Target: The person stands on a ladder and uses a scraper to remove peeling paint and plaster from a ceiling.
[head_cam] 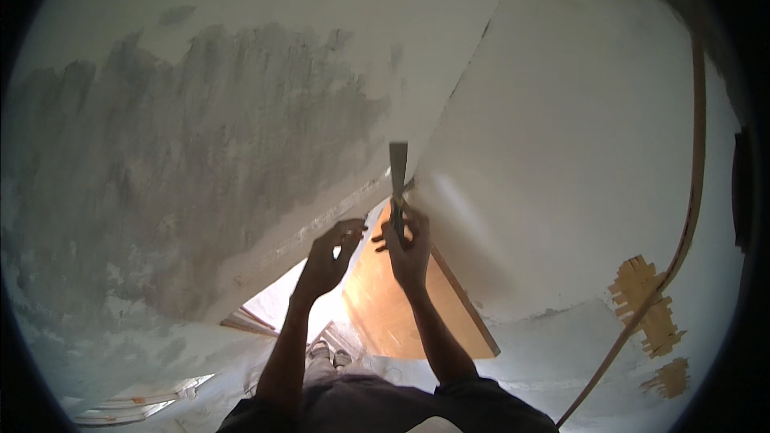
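Note:
My right hand (410,252) grips a putty knife (398,168) by its dark handle. The flat, narrow blade points up and away from me, its wide end in front of the pale wall. My left hand (329,261) is raised just to the left, apart from the tool. Its fingers are bent and a gap shows between thumb and fingers; I see nothing held in it. Behind both hands rises a plastered wall (198,162) with a large, streaky grey patch. A crack-like corner line (466,75) runs up from near the blade.
An orange-brown wooden panel (445,313), perhaps a door, stands below my right hand, beside a bright opening (283,291). A long brown strip (698,132) curves down the right side, crossing a ragged tan patch (646,304). My feet (331,353) show below, near some boards.

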Action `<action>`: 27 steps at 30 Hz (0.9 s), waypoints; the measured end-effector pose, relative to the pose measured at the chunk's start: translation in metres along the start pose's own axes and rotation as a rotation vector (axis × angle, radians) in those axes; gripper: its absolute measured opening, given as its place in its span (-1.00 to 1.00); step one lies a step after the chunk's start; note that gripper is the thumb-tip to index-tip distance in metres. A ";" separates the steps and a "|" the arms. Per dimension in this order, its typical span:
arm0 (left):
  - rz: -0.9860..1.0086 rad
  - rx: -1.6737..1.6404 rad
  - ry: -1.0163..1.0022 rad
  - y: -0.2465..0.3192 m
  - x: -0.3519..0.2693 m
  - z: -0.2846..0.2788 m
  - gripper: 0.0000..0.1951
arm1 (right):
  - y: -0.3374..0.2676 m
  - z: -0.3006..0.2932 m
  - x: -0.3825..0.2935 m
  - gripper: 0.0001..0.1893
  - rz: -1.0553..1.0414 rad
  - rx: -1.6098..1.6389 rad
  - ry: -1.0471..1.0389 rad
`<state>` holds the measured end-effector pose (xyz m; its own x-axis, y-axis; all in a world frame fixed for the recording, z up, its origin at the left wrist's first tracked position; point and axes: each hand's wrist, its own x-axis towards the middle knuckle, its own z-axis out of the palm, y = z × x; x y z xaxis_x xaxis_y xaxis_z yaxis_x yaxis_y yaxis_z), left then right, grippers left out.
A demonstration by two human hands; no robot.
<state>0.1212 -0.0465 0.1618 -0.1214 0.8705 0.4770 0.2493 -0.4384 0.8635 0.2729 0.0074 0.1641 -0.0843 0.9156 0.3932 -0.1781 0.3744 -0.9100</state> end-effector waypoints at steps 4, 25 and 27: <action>0.077 0.085 -0.130 0.054 0.026 -0.031 -0.75 | -0.027 0.016 0.032 -0.46 -0.244 -0.346 0.092; 0.687 1.100 -0.414 0.218 0.173 -0.125 -0.83 | -0.008 0.084 0.057 -0.52 -0.396 -0.428 0.047; 0.709 1.084 -0.381 0.223 0.172 -0.133 -0.84 | -0.026 0.081 0.076 -0.53 -0.410 -0.475 0.109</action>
<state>0.0285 -0.0241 0.4587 0.5765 0.6174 0.5353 0.7956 -0.5734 -0.1955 0.1913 0.0554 0.2289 0.0031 0.6840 0.7294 0.2819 0.6993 -0.6569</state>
